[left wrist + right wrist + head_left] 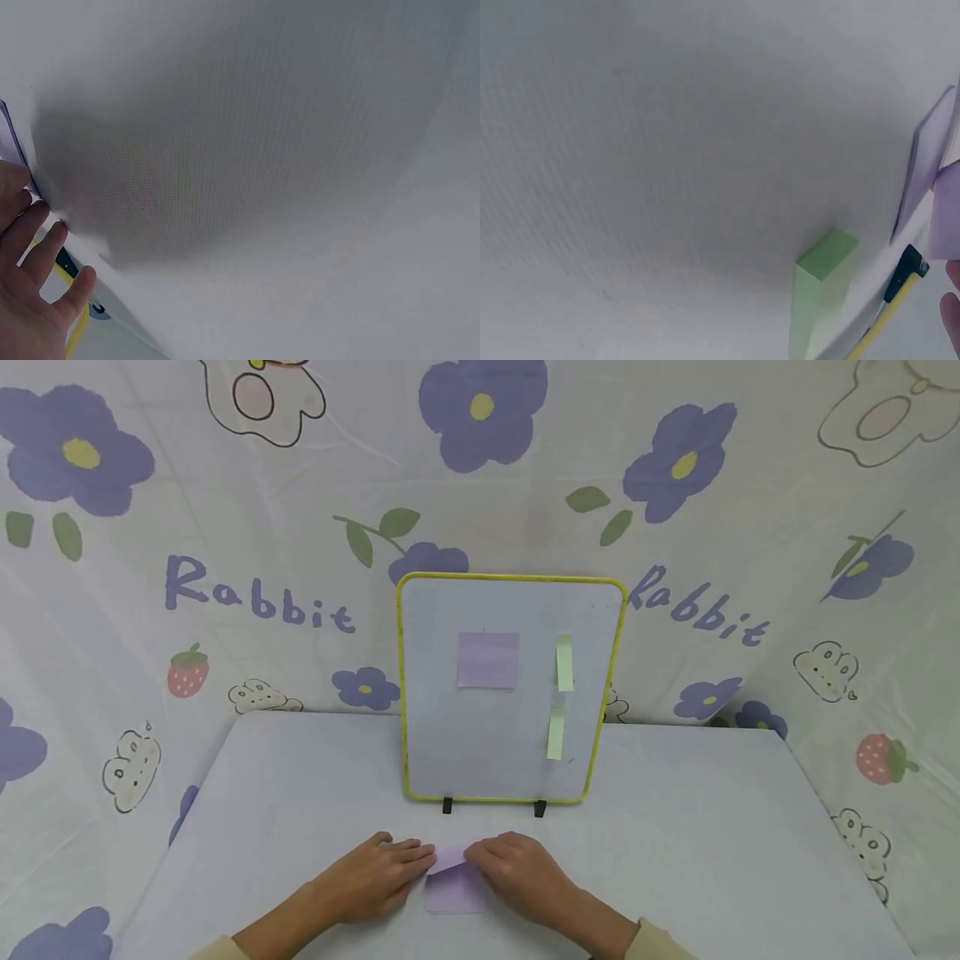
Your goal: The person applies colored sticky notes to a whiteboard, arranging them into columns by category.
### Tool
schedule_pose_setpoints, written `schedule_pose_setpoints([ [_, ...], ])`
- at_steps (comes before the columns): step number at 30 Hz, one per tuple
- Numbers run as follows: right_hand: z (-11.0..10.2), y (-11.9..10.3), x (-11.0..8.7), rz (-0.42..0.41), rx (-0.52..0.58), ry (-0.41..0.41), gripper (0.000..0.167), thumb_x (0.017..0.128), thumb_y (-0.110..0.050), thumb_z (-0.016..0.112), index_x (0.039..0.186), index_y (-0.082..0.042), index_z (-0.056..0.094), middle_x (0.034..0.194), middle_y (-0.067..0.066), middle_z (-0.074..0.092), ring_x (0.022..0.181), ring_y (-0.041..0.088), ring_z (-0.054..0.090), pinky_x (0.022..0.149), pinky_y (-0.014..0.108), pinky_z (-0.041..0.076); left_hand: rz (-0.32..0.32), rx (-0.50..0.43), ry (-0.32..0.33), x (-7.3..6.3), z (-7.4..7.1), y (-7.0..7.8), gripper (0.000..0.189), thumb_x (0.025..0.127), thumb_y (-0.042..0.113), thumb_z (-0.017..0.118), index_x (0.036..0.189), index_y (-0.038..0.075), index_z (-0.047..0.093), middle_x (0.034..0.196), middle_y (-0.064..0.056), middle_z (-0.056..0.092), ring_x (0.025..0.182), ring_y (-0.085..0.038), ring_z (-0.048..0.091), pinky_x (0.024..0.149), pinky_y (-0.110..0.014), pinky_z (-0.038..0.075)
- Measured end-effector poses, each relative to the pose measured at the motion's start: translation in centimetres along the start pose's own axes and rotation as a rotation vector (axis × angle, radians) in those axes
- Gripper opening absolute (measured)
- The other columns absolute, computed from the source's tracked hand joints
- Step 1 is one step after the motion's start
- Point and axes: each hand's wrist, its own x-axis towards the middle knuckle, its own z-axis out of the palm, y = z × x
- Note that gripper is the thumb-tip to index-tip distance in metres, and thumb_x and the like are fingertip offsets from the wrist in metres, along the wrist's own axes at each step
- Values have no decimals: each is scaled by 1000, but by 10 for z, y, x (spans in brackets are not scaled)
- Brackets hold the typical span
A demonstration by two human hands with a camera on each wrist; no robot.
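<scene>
A pad of purple sticky notes (456, 897) lies on the table between the two hands in the head view. Its top sheet (448, 858) is raised off the pad, with a dark gap beneath its lower edge. My right hand (521, 877) pinches the raised sheet near its right side; the right wrist view shows this purple sheet (946, 217) standing above the pad (924, 169). My left hand (378, 877) touches the pad's upper left edge, its fingers extended. In the left wrist view, the left fingertips are right at the pad's edge (10, 142).
A yellow-framed whiteboard (480, 752) stands behind the hands on black feet (540, 809). On it are a purple note (488, 661) and two narrow green strips (565, 662). A green sticky pad (821, 292) sits near the right hand. A patterned cloth (300, 510) hangs behind.
</scene>
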Motion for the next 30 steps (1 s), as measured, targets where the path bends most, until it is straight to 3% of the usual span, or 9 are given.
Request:
schedule_pose_setpoints([
  [5, -6, 4, 4, 18, -14, 46, 12, 87, -3, 70, 96, -10, 71, 91, -2, 75, 82, 11, 71, 74, 27, 57, 15, 19, 21, 0, 0, 0, 40, 93, 20, 63, 131, 10, 65, 133, -1, 65, 117, -17, 63, 86, -42, 50],
  [11, -16, 9, 8, 66, -30, 72, 21, 77, -2, 77, 95, -11, 71, 90, -3, 75, 82, 11, 72, 73, 28, 56, 28, 16, 11, 2, -3, 2, 41, 93, 21, 62, 133, 10, 64, 136, -2, 62, 122, -17, 60, 86, -43, 50],
  [17, -24, 17, 12, 92, -62, 103, 24, 75, -1, 79, 95, -11, 70, 89, -3, 75, 76, 9, 71, 69, 29, 55, 41, 20, -7, 4, -5, 5, 41, 94, 22, 61, 133, 11, 64, 137, -1, 61, 123, -18, 60, 87, -44, 50],
  [25, -46, 32, 30, 150, -29, 108, 28, 76, 2, 82, 101, -5, 73, 93, 5, 76, 79, 15, 71, 76, 33, 58, 38, 15, -22, 5, -5, 8, 39, 94, 21, 60, 131, 12, 66, 137, -1, 62, 123, -18, 59, 88, -44, 49],
  [30, -60, 45, 44, 125, -41, 177, 30, 76, 5, 79, 104, -2, 72, 98, 9, 76, 80, 19, 72, 81, 37, 58, 33, 9, -25, 5, -6, 8, 38, 94, 21, 60, 131, 12, 66, 137, -1, 62, 123, -18, 60, 89, -44, 49],
])
